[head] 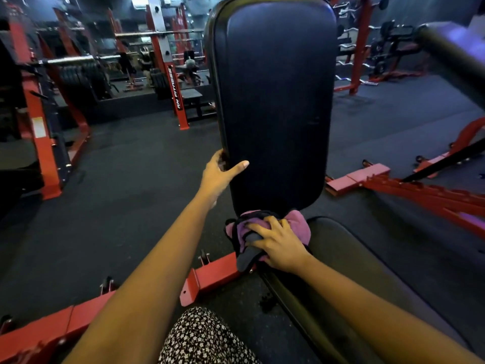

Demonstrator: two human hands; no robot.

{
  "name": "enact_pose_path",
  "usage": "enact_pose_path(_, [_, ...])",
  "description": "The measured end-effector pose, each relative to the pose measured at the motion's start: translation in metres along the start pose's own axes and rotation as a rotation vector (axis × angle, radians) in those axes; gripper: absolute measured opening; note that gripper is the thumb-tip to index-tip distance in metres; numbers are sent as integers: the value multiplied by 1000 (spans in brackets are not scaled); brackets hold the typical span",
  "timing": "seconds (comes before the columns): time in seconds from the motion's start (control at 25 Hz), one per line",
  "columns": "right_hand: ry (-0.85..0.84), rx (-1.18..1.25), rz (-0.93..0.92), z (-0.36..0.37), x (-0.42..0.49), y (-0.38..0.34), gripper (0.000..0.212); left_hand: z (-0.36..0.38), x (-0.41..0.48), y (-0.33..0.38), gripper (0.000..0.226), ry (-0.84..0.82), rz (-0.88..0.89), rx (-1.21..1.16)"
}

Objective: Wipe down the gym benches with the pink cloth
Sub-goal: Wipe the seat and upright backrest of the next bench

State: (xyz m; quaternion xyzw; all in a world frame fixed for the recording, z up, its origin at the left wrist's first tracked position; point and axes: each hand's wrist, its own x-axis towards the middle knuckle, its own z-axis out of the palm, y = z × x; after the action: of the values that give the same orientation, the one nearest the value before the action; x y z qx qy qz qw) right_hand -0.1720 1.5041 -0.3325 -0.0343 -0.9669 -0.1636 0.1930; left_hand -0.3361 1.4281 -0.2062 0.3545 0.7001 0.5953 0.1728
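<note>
My left hand [219, 172] grips the left edge of the upright backrest [275, 101]; my right hand [279, 248] clutches the pink cloth [298, 223], bunched where backrest meets seat [367, 258].

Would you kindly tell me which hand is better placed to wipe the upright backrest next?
The right. The right hand holds the pink cloth at the foot of the backrest, so it likely needs only to sweep upward; the left hand grips the backrest's left edge and has no cloth.
</note>
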Motion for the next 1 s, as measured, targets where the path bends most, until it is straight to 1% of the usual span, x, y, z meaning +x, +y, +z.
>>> enact_pose_path(0.04, [32, 28, 29, -3, -8, 6, 53, 2, -3, -1, 74, 5, 5, -13])
enact_pose_path(0.12, [144, 135, 152, -14, -23, 20, 56, 7, -8, -3, 67, 23, 23, -34])
enact_pose_path(0.2, [328, 221, 338, -33, -23, 39, 56, 9, -8, -6, 63, 48, 38, -54])
enact_pose_path(0.28, [495, 282, 570, -56, -5, 60, 56, 10, -5, -9, 67, 61, 35, -72])
enact_pose_path(0.36, [560, 345, 746, -64, 21, 73, 56, 9, -2, -12, 77, 55, 33, -48])
enact_pose_path(0.44, [512, 354, 771, -52, 35, 73, 60, 7, 0, -15, 89, 48, 37, -14])
enact_pose_path(0.56, [439, 337, 733, -19, 27, 61, 65, 5, 3, -17, 93, 58, 52, 14])
enact_pose_path(0.6, [424, 330, 735, -13, 20, 56, 64, 5, 2, -17, 92, 65, 56, 16])
enact_pose_path(0.68, [329, 338, 746, -5, 4, 47, 61, 9, -6, -14, 81, 75, 72, 17])
enact_pose_path(0.76, [177, 332, 707, -3, -16, 42, 59, 13, -17, -11, 72, 68, 93, 22])
enact_pose_path(0.88, [-75, 301, 562, -23, -35, 55, 51, 6, -40, -14, 71, -1, 66, 4])
enact_pose_path(0.92, [-130, 281, 525, -34, -39, 62, 47, 4, -51, -19, 69, 9, 52, -18])
enact_pose_path(1.0, [-143, 228, 509, -52, -49, 73, 43, 14, -81, -38, 61, 113, 72, -70])
